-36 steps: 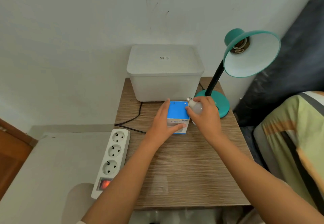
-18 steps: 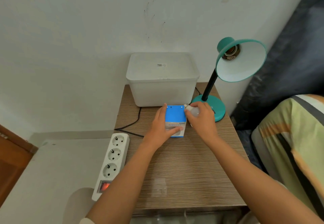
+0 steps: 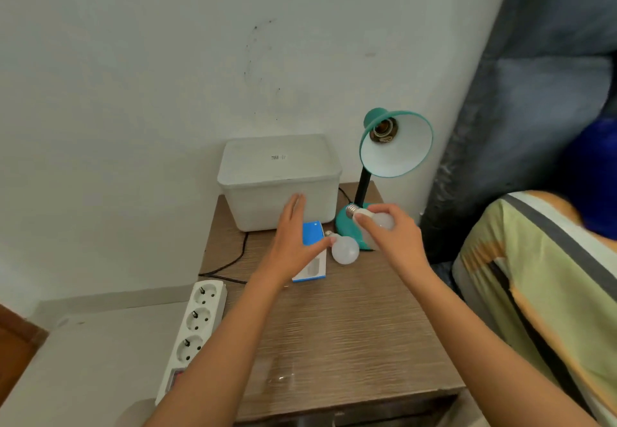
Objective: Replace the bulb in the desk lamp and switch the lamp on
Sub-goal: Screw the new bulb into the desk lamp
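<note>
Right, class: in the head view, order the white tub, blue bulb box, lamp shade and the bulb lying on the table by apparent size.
1. White tub
2. Lamp shade
3. Blue bulb box, partly hidden by the left hand, so unsure
4. Bulb lying on the table

White storage box [image 3: 280,172] lid — small dark printed mark, too blurred to read; blue bulb carton [image 3: 313,253] — print illegible

Soft, even daylight fills the scene, bright on the white wall [image 3: 167,59] and without hard shadows; the desk lamp [image 3: 395,142] is unlit. A faint glare patch sits on the near part of the wooden table [image 3: 350,326]. Wide-angle distortion bends the edges, and motion blur smears the blue shape [image 3: 591,176] at far right.
</note>
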`<action>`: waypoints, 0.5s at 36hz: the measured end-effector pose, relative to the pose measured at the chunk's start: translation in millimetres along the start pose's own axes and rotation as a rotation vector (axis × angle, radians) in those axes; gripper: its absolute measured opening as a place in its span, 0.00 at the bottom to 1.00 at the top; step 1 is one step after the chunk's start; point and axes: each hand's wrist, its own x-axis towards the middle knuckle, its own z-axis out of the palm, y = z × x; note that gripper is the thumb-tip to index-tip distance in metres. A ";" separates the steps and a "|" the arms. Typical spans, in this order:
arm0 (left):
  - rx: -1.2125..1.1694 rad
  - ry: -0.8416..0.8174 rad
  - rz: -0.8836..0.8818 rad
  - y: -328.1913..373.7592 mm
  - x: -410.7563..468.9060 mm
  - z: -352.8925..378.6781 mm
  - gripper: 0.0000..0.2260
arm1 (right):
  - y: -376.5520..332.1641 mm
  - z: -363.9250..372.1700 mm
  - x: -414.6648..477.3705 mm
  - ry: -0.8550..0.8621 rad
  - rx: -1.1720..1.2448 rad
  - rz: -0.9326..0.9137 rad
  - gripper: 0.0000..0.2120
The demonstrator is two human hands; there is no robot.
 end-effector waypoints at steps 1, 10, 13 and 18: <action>0.001 -0.019 0.044 11.2 5.8 -3.4 0.43 | -5.5 -7.6 1.8 0.005 0.023 -0.012 0.12; 0.034 -0.087 0.304 83.9 80.8 -9.5 0.48 | -39.3 -51.1 47.9 0.069 0.121 -0.131 0.23; 0.008 -0.140 0.330 89.6 98.6 -6.1 0.52 | -41.2 -47.3 64.2 0.055 0.079 -0.170 0.25; -0.038 -0.150 0.410 86.9 117.8 0.8 0.53 | -40.4 -36.6 83.0 0.133 0.101 -0.307 0.22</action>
